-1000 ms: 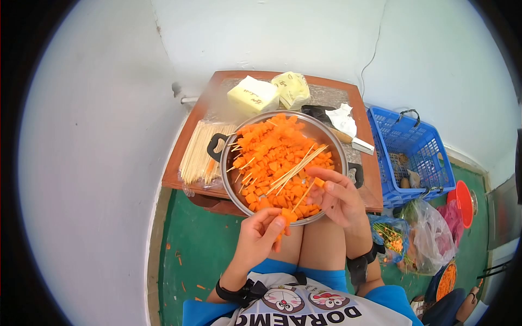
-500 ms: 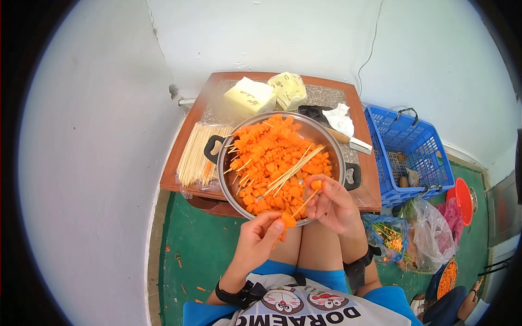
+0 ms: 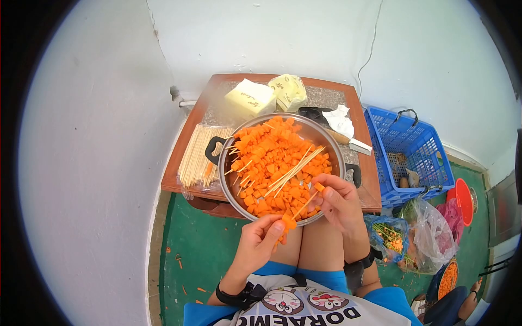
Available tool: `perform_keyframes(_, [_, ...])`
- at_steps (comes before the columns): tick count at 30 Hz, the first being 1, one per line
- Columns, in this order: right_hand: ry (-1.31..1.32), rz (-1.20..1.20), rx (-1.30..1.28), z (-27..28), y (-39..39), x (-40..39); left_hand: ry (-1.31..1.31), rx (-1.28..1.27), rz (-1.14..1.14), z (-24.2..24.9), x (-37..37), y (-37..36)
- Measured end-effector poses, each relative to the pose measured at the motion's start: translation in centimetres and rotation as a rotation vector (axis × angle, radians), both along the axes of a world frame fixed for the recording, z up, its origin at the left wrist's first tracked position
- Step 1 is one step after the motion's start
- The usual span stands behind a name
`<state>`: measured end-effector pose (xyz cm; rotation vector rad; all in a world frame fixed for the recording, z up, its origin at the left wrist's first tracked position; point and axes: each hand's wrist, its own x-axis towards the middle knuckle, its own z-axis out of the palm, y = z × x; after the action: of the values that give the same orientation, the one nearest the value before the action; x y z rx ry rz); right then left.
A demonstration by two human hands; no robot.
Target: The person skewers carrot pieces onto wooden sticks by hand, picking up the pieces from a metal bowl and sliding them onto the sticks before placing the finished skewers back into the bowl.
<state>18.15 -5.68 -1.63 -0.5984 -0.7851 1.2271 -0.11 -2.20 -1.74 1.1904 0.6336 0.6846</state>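
Orange carrot chunks (image 3: 277, 155) fill most of the pan (image 3: 325, 137), loose sticks (image 3: 295, 171) lying across them.

Head view, only one: left hand (image 3: 261, 239) has thumb and fingers clamped on carrot bits (image 3: 288, 221) already on a stick (image 3: 303, 207), at the pan's near rim. Bare shaft slants up toward the right hand (image 3: 340, 204), whose thumb and fingertips pinch one loose piece (image 3: 319, 187).

Delta over the last second: small. Left grip unchanged. Right hand hasn't let go; the piece looks more tilted and now sits right at the stick's tip. I'd call that alignment, not seating: shaft between piece and bits is bare. Can't tell whether the tip has gone in.

Stick pack (image 3: 201, 157) is on the table (image 3: 371, 195) left of the pan. Crate (image 3: 380, 176) sits beside the table, right side.
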Motion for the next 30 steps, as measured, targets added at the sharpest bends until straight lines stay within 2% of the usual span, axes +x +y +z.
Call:
perform_keyframes(1, [0.0,0.0,0.0,0.1,-0.1,0.1,0.0,0.0,0.0,0.1,0.0,0.0])
perform_keyframes(3, [-0.378,-0.163,0.058,0.7,-0.3,0.2,0.038,-0.042,-0.015,0.2,-0.1,0.0])
perform_keyframes(4, [-0.376,-0.164,0.057,1.1,-0.4,0.4,0.039,-0.042,-0.017,0.3,-0.2,0.1])
perform_keyframes(6, [-0.714,-0.241,0.116,1.6,-0.5,0.7,0.061,-0.144,-0.086,0.5,-0.4,0.2])
perform_keyframes(13, [-0.612,-0.209,0.135,2.0,-0.7,0.4,-0.041,-0.251,-0.156,0.1,-0.1,0.3])
perform_keyframes(15, [-0.366,-0.215,0.062,2.5,-0.9,-0.1,-0.038,0.15,0.067,-0.5,0.6,-0.3])
perform_keyframes(19, [-0.406,-0.233,0.001,2.6,-1.5,0.1,0.121,0.275,0.06,-0.4,0.0,0.0])
perform_keyframes(21, [-0.601,-0.317,0.004,2.6,-1.8,-0.3,0.117,0.727,0.231,-0.7,0.3,0.3])
perform_keyframes(22, [-0.599,-0.32,0.002,2.8,-1.9,-0.6,0.119,0.728,0.228,-0.5,0.3,0.4])
perform_keyframes(24, [-0.552,-0.364,-0.014,3.1,-2.0,-1.0,0.088,0.932,0.273,-0.3,0.5,0.5])
perform_keyframes(25, [-0.551,-0.366,-0.014,3.0,-2.0,-1.0,0.088,0.933,0.271,-0.4,0.3,0.4])
perform_keyframes(27, [-0.511,-0.302,0.03,3.0,-1.9,-0.9,0.08,0.55,0.126,-0.7,-0.1,0.1])
perform_keyframes(28, [-0.511,-0.303,0.032,2.9,-1.9,-0.9,0.08,0.552,0.126,-0.3,-0.4,0.3])
perform_keyframes(30, [-0.399,-0.204,0.069,2.9,-2.0,-0.9,-0.032,-0.074,-0.191,0.9,-0.9,0.6])
